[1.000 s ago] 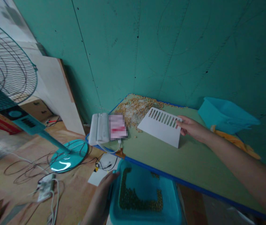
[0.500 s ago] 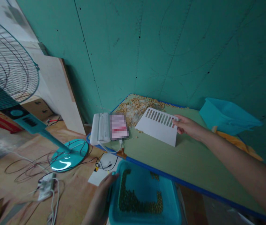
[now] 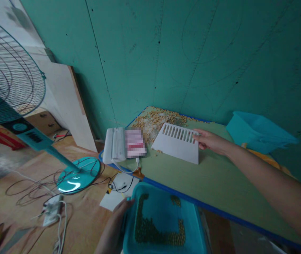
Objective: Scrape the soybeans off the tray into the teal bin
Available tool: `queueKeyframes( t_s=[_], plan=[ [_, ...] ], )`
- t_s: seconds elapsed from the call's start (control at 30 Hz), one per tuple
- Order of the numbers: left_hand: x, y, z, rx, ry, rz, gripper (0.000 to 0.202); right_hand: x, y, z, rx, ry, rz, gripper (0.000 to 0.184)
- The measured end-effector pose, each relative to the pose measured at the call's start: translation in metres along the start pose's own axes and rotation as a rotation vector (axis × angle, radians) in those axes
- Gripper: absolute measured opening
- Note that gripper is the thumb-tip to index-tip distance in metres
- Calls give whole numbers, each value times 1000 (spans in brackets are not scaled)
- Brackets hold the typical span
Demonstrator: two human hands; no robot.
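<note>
Head view: the right hand (image 3: 209, 140) is extended over the green table top with blue edging (image 3: 208, 183) and is clamped on the upper right corner of a white slotted plastic scraper (image 3: 175, 148). The scraper stands tilted with its long lower edge on the table, slots along its top. Its left end lies just beside a loose pile of yellow beans (image 3: 153, 121), which is spread in the far left corner of the table against the teal wall.

The left hand (image 3: 114, 229) is well apart from the right. It grips the left rim of a teal rectangular plastic tub (image 3: 163, 197), held below the near table edge. A layer of beans lies along the tub's inner walls.

A white boxy device with a cable (image 3: 114, 145) rests on the left table corner. A teal plastic bin (image 3: 256, 128) sits at the far right. A teal pedestal fan base (image 3: 77, 175) stands on the floor among cables.
</note>
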State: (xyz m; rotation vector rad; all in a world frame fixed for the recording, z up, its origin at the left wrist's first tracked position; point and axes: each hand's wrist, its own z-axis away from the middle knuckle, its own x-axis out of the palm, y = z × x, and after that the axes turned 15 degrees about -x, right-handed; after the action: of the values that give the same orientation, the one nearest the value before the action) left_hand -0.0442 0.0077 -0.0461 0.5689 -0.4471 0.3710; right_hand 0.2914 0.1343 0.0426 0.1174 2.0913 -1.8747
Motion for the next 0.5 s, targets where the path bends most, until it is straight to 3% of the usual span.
queueKeyframes(
  t_s=[0.23,0.43,0.5],
  plan=[
    [-1,-1,-1,-3,86,-8,25,0,-1,-2,-14,-41,5,29],
    [0,2,5,-12,39,-2,27,2,-6,3,26,-41,23,29],
    [2,4,6,1,74,-10,27,2,-6,7,40,-50,22,30]
  ],
)
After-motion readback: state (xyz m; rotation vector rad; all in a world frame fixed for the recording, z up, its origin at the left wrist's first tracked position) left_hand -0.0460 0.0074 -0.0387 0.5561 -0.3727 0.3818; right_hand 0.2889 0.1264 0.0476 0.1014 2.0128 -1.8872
